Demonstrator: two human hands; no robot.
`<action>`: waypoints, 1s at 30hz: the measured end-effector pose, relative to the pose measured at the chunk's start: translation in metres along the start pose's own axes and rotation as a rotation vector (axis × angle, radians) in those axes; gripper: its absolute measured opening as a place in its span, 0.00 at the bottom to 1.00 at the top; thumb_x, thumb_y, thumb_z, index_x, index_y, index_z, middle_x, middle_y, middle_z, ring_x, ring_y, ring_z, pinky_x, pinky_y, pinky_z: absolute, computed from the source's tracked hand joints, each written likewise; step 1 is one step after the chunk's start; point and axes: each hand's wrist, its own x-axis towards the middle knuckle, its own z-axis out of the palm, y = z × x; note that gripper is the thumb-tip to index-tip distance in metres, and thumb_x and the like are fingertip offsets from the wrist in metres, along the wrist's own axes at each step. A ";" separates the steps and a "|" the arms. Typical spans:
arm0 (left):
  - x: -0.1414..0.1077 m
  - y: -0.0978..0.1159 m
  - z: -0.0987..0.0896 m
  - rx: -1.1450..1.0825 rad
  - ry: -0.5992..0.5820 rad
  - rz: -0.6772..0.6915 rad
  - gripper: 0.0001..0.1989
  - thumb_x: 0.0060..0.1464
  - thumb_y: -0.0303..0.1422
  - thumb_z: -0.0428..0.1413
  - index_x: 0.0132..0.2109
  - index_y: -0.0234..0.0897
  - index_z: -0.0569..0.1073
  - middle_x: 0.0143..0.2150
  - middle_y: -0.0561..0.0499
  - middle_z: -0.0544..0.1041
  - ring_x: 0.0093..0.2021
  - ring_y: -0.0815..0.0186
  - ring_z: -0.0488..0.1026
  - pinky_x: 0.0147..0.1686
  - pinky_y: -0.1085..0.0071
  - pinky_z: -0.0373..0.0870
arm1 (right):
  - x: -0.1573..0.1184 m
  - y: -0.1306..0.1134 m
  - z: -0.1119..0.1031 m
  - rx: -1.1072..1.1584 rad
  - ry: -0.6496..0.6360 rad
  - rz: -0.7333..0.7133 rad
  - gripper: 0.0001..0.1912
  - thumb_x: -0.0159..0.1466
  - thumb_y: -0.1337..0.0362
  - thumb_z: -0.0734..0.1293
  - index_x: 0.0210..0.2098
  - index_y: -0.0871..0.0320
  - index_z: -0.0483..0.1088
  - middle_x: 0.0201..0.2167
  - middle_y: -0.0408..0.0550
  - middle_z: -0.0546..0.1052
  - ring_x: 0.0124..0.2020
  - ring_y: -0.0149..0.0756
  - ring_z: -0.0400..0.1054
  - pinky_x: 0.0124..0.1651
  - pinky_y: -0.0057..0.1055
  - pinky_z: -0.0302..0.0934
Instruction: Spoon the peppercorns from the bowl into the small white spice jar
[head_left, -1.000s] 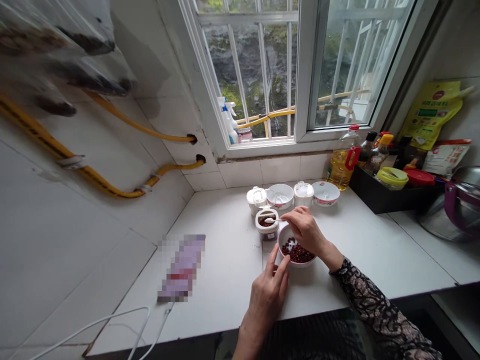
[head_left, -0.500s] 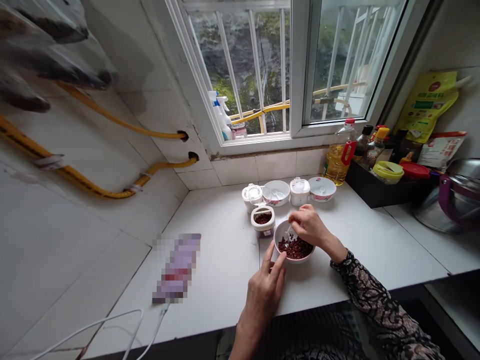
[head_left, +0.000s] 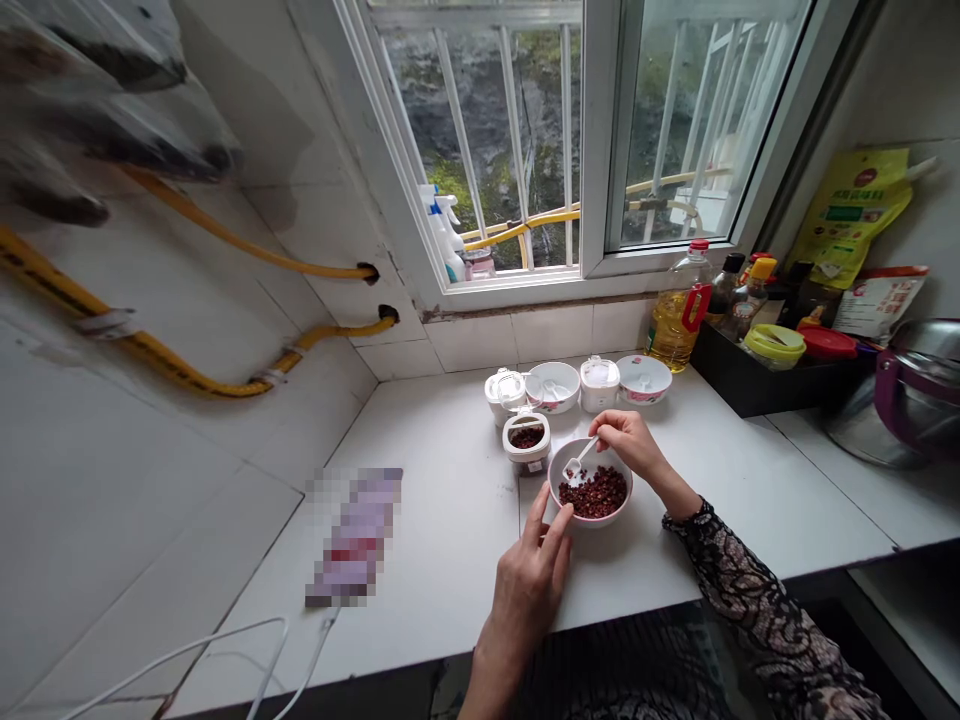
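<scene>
A white bowl (head_left: 553,492) with a pink rim holds dark red peppercorns (head_left: 598,494). My left hand (head_left: 531,575) has its fingers against the near left side of the bowl, one fingertip at the rim, steadying it. Pinched in my right hand (head_left: 624,440) is the handle of a small white spoon (head_left: 574,470), its scoop tilted down inside the bowl at the peppercorns' upper left edge. Just left of the bowl stands a seasoning jar (head_left: 526,458) with its clear lid up and similar dark red peppercorns inside.
Behind are a lidded white jar (head_left: 503,396), a floral bowl (head_left: 553,388), another white jar (head_left: 599,385) and a second floral bowl (head_left: 645,381). An oil bottle (head_left: 679,310) and a black condiment box (head_left: 739,375) stand right. A blurred purple object (head_left: 356,540) with a cable lies left.
My right hand has shifted slightly right and up, bringing the spoon and more of the bowl's inside into view. The left hand stays at the bowl.
</scene>
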 end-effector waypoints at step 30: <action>0.002 0.002 -0.002 -0.011 -0.014 -0.006 0.17 0.66 0.26 0.47 0.60 0.35 0.66 0.64 0.31 0.66 0.36 0.67 0.79 0.29 0.74 0.76 | -0.004 0.000 -0.008 -0.627 0.128 -0.639 0.10 0.59 0.72 0.62 0.27 0.55 0.73 0.23 0.44 0.77 0.30 0.38 0.69 0.46 0.37 0.60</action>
